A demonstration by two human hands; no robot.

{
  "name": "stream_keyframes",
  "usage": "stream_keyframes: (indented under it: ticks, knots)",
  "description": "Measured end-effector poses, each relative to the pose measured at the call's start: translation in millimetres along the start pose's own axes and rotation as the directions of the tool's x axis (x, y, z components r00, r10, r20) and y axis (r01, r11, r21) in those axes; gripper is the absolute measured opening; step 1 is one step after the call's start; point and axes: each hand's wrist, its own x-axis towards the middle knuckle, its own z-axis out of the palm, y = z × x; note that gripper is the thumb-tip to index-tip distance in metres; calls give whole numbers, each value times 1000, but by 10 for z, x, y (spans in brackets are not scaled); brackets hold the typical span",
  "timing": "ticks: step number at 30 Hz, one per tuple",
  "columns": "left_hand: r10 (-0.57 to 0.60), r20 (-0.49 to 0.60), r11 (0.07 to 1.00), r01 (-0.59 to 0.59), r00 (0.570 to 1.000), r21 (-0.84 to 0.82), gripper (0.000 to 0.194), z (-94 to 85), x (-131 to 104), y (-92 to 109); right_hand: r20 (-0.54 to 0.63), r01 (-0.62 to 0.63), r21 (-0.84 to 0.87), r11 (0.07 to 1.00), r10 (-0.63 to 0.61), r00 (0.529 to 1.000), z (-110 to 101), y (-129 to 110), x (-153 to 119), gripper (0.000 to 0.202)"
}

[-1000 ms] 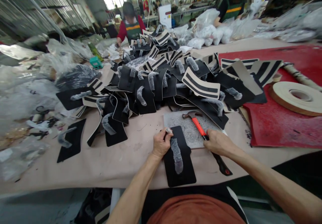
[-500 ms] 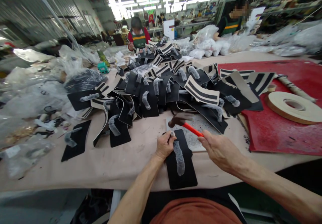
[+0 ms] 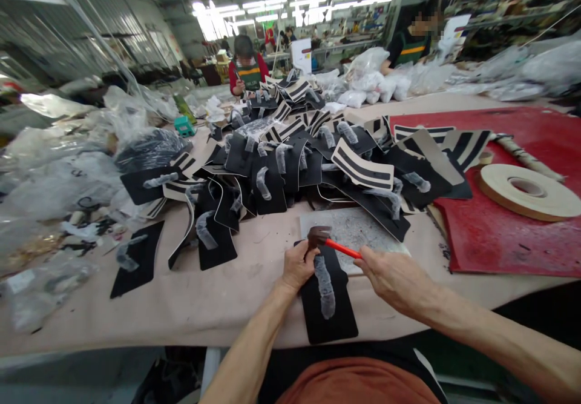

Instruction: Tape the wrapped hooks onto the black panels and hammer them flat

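Observation:
My right hand (image 3: 385,277) is closed around the red handle of a claw hammer (image 3: 340,246). The hammer's dark head is down at the top end of a black panel (image 3: 333,325), right beside my left fingertips. My left hand (image 3: 298,266) pinches a small silvery piece at that end, now covered by the hammer head. Along the panel runs a strap handle (image 3: 325,289) wrapped in cloudy plastic. The panel lies at the near table edge, its upper end by a grey slab (image 3: 358,234).
Behind my hands is a heap of similar black panels (image 3: 267,180), some with striped undersides. One loose panel (image 3: 143,255) lies left. A tape roll (image 3: 529,189) rests on a red sheet (image 3: 494,246) at right. Plastic bags (image 3: 54,174) crowd the left; two co-workers (image 3: 247,68) are across the table.
The hammer has come down from above my left fingers onto the spot they pinch, hiding the silvery piece. My left hand and the panel stay nearly in place.

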Motion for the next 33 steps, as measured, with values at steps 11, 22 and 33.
stream_keyframes:
  ticks: [11, 22, 33]
  knots:
    - [-18, 27, 1000, 17, 999, 25, 13, -11, 16, 1, 1, -19, 36, 999, 19, 1000, 81, 73, -33, 36]
    - [8, 39, 1000, -9, 999, 23, 12, -28, 43, 33, 83, -205, 219, 954, 192, 978, 205, 286, 16, 38]
    - [-36, 100, 998, 41, 994, -41, 10, -85, 79, 34, -176, 64, -36, 997, -69, 982, 842, 197, 141, 49]
